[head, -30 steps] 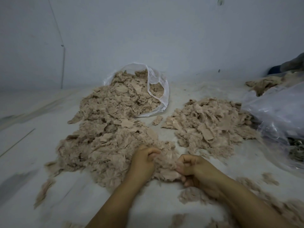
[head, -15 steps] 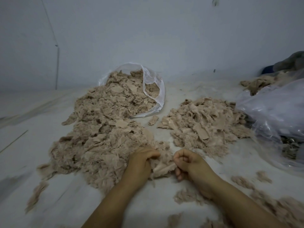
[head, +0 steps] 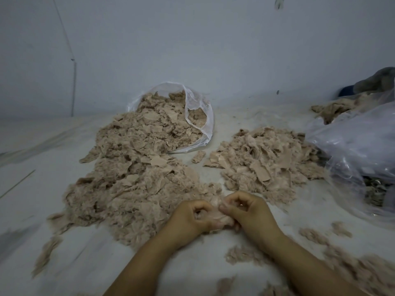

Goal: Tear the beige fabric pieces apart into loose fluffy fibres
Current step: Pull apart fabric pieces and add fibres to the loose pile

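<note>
Fabric piece (head: 215,214) sits pinched between my left hand (head: 192,218) and right hand (head: 250,212), fingers of both curled tight on it, just at the near edge of the big pile (head: 132,184).

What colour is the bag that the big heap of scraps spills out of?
The plastic bag is clear with a whitish sheen, its beige fabric scraps showing through; the head view shows it.

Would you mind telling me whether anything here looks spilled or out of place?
Yes: the clear bag at the back lies tipped on its side, and beige fabric pieces have poured from its mouth into a long heap across the floor. Loose tufts lie scattered near the right hand, apart from either pile.
</note>
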Available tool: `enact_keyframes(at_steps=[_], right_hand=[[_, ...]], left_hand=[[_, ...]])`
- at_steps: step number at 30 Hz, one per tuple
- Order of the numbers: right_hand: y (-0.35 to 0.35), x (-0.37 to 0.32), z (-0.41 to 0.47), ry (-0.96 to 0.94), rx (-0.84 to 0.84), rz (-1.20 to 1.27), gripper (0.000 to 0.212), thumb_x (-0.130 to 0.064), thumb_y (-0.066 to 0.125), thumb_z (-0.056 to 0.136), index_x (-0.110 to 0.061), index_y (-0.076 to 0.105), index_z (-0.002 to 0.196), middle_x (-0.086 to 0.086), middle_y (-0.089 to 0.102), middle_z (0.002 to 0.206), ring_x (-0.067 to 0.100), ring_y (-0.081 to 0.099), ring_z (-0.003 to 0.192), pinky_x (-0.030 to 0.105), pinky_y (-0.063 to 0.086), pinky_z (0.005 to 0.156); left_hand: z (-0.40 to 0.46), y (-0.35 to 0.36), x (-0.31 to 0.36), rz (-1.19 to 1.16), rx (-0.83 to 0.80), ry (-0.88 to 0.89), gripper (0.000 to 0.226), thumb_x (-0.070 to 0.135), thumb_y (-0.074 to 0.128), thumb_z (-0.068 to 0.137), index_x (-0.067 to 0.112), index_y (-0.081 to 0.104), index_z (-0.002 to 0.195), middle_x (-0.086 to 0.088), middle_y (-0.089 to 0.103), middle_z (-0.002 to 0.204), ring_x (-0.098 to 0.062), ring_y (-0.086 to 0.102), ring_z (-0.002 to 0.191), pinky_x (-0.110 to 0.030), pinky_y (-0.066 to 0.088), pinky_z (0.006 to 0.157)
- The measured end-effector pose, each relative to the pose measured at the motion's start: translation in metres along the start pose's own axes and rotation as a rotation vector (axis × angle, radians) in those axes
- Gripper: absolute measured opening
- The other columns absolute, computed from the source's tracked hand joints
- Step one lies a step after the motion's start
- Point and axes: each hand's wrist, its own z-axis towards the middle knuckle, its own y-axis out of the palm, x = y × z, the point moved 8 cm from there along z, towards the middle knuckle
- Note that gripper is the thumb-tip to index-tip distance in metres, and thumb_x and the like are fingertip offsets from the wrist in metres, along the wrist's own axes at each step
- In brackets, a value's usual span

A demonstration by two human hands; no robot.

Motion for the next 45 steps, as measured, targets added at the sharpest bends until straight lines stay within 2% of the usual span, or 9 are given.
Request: enact_keyframes(at_steps=[7,14,18,22,26,30,40,43,45], right_hand=[[-0.010,0.009,0.003,0.091,0.070,0.206,0.005,-0.010,0.075,0.076,-0.011,0.071,0.072,0.006,0.060,0.050,0.011,0.052,0.042,0.019,0.045,0.043],[-0.014,0.020,0.003,0.213,0.139,0.557,0.011,0.000,0.066,0.082,-0.008,0.064,0.075,0.003,0.060,0.057,0.009,0.052,0.047,0.019,0.044,0.045],[-0.004,0.010,-0.001,0.177,-0.018,0.340,0.036,-0.025,0.078,0.067,-0.013,0.065,0.098,0.001,0.064,0.064,0.009,0.056,0.051,0.021,0.044,0.045],[0.006,0.009,-0.002,0.170,-0.077,0.251,0.007,-0.007,0.073,0.079,-0.007,0.067,0.081,0.007,0.061,0.060,0.011,0.052,0.046,0.019,0.041,0.043],[-0.004,0.009,0.000,0.164,-0.003,0.238,0.013,-0.012,0.071,0.081,-0.008,0.061,0.075,0.000,0.058,0.052,0.011,0.049,0.046,0.020,0.039,0.042],[0.012,0.011,-0.006,0.228,-0.152,0.260,0.022,-0.017,0.075,0.077,-0.009,0.060,0.090,0.003,0.063,0.061,0.011,0.056,0.051,0.021,0.042,0.044],[-0.023,0.022,0.005,0.281,0.197,0.614,0.007,0.004,0.066,0.077,-0.002,0.066,0.078,0.005,0.062,0.057,0.008,0.055,0.046,0.015,0.048,0.045],[-0.027,0.016,0.004,0.347,0.004,0.548,0.011,-0.012,0.072,0.069,-0.004,0.066,0.072,0.005,0.058,0.053,0.009,0.051,0.042,0.016,0.044,0.040],[-0.020,0.012,-0.003,0.373,-0.200,0.278,0.037,-0.043,0.072,0.067,-0.007,0.066,0.061,0.006,0.054,0.047,0.012,0.043,0.037,0.018,0.037,0.037]], left_hand=[[0.002,-0.008,-0.002,-0.155,0.054,-0.016,0.033,0.012,0.057,0.091,0.021,0.056,0.059,0.012,0.048,0.048,-0.003,0.042,0.047,-0.017,0.036,0.050],[0.002,0.001,0.001,-0.033,0.022,0.022,0.029,0.006,0.050,0.095,0.015,0.051,0.068,0.014,0.043,0.043,0.002,0.039,0.039,-0.014,0.037,0.045],[-0.001,0.002,0.006,-0.034,0.030,0.069,0.022,0.006,0.053,0.093,0.013,0.056,0.072,0.016,0.051,0.050,0.003,0.044,0.045,-0.014,0.038,0.050],[-0.002,0.002,0.006,-0.045,0.034,0.073,0.009,0.011,0.071,0.081,0.018,0.067,0.078,0.011,0.065,0.069,0.002,0.056,0.065,-0.014,0.045,0.064],[-0.002,0.004,0.004,-0.026,0.016,0.057,0.017,0.008,0.073,0.079,0.021,0.069,0.069,0.013,0.064,0.063,0.001,0.056,0.062,-0.014,0.044,0.064],[-0.003,0.005,0.004,-0.062,-0.003,0.036,0.025,0.005,0.074,0.076,0.025,0.068,0.062,0.010,0.066,0.062,0.000,0.058,0.060,-0.013,0.044,0.063],[-0.002,-0.003,0.001,-0.171,0.038,-0.011,0.036,-0.002,0.071,0.076,0.021,0.061,0.051,0.010,0.057,0.048,0.001,0.050,0.046,-0.011,0.039,0.050],[-0.002,-0.015,-0.003,-0.371,0.127,-0.030,0.019,0.013,0.069,0.074,0.015,0.069,0.056,0.001,0.065,0.057,-0.008,0.057,0.052,-0.020,0.045,0.053],[-0.001,-0.019,-0.006,-0.470,0.143,-0.036,0.013,0.021,0.066,0.072,0.014,0.074,0.066,-0.005,0.070,0.069,-0.015,0.064,0.062,-0.024,0.051,0.058]])
